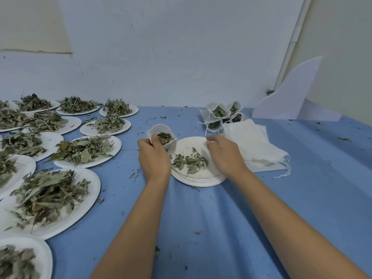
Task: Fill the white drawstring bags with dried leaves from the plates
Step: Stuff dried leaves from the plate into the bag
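Note:
My left hand [154, 156] holds a white drawstring bag [161, 130] by its rim, mouth open, with dried leaves inside. The bag hangs just past the far left edge of a stack of white paper plates [201, 176]. A small heap of dried leaves [189, 162] lies on the top plate. My right hand [223, 154] rests over the right side of that plate, fingers curled near the far rim; I cannot tell if they pinch any leaves.
Several white plates heaped with dried leaves [84, 151] cover the left of the blue table [302, 198]. Filled bags [219, 112] stand at the back right, beside a pile of flat empty bags [253, 143]. A white foam piece [289, 97] leans at the wall.

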### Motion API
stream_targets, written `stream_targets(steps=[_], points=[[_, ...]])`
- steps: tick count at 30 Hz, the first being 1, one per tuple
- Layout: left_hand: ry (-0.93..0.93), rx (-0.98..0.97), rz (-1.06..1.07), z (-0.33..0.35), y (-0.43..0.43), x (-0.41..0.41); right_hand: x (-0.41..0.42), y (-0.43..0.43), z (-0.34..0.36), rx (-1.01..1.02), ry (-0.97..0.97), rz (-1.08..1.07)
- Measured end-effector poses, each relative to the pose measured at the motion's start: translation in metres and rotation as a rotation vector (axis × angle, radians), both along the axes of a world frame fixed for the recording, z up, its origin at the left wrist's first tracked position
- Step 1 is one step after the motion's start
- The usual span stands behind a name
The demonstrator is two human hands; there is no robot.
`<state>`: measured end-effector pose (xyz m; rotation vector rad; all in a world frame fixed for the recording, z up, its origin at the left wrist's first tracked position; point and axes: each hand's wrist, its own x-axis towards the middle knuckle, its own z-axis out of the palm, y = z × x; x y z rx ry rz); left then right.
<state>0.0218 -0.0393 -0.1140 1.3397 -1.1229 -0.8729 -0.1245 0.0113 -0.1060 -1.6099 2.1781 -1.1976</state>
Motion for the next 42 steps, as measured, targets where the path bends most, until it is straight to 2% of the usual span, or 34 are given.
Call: stream_targets(steps=[3,6,11,14,22,25,31,33,36,38,42], points=[[0.073,0.017,-0.034,-0.003,0.000,-0.003,0.010,0.006,-0.003,0.062,0.149,0.169],[0.078,0.012,-0.044,-0.004,0.001,-0.006,0.020,0.008,-0.003,0.138,0.143,0.319],[0.069,-0.022,-0.067,-0.006,0.001,-0.006,0.035,0.004,-0.004,0.203,0.340,0.418],[0.032,-0.044,-0.096,-0.007,0.002,-0.006,0.041,0.001,-0.004,0.205,0.378,0.464],[-0.072,-0.018,-0.113,-0.011,0.000,-0.004,0.030,-0.004,-0.009,0.154,0.352,0.400],[-0.077,-0.025,-0.106,-0.012,0.000,-0.003,0.022,-0.005,-0.009,0.141,0.267,0.347],[-0.020,-0.041,-0.102,-0.011,0.003,-0.002,0.012,0.001,0.007,-0.033,0.001,0.267],[0.001,-0.042,-0.107,-0.011,0.004,-0.002,0.002,0.003,0.017,0.028,0.028,0.210],[0.009,-0.048,-0.111,-0.011,0.004,-0.002,-0.012,0.008,0.025,0.382,0.096,0.287],[0.020,-0.051,-0.117,-0.011,0.005,-0.002,-0.015,0.011,0.025,0.516,0.094,0.345],[0.003,-0.062,-0.119,-0.012,0.005,-0.003,-0.012,0.008,0.021,0.411,0.112,0.367]])
